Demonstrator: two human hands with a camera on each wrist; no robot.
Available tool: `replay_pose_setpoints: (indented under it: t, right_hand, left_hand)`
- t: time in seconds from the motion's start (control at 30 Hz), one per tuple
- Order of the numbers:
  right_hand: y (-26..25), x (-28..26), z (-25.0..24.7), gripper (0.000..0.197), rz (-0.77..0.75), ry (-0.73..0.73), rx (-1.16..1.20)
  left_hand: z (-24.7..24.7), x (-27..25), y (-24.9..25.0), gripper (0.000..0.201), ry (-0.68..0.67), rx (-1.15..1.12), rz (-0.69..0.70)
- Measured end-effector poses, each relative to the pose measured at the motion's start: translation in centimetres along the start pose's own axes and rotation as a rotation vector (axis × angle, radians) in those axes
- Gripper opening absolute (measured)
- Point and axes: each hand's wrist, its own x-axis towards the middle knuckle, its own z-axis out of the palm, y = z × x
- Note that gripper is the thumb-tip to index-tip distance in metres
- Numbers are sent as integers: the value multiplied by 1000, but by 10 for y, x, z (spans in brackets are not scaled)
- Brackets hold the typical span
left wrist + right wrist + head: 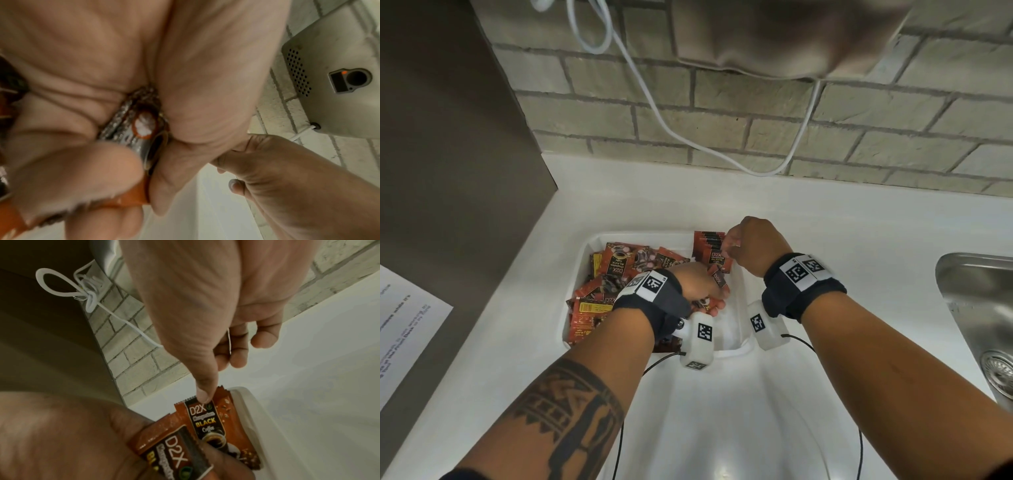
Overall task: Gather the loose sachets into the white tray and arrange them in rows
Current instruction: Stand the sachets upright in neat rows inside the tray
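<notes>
- White table (825, 222) along a brick wall (756, 113); steel sink (976, 308) at right, a printed sheet (400, 335) at left edge.
- White tray (736, 329) on the table, in front of the person; its left part holds a jumbled heap of red-brown sachets (599, 294).
- Row of sachets (710, 248) standing on edge in the tray's far right corner, packed face to face.
- Left hand (702, 287) low in the tray; grip clamped on a few sachets (141, 126), fingers curled round them.
- Right hand (753, 246) above the far right corner; thumb tip (203, 395) presses the top edge of the front sachet (207, 421) in the row, the other fingers curled in, holding nothing I can see.
- White cable (654, 113) hangs in a loop on the wall.
</notes>
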Motion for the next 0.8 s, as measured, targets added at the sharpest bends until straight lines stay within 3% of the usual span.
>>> replay_pose_setpoints:
  t: [0.17, 0.8]
  right_hand:
    - [1, 2, 2, 23, 1, -12, -17]
    - [4, 3, 3, 8, -8, 49, 45]
  left_hand:
    - [-2, 2, -1, 6, -1, -23, -19]
    - [-1, 0, 0, 10, 32, -28, -24]
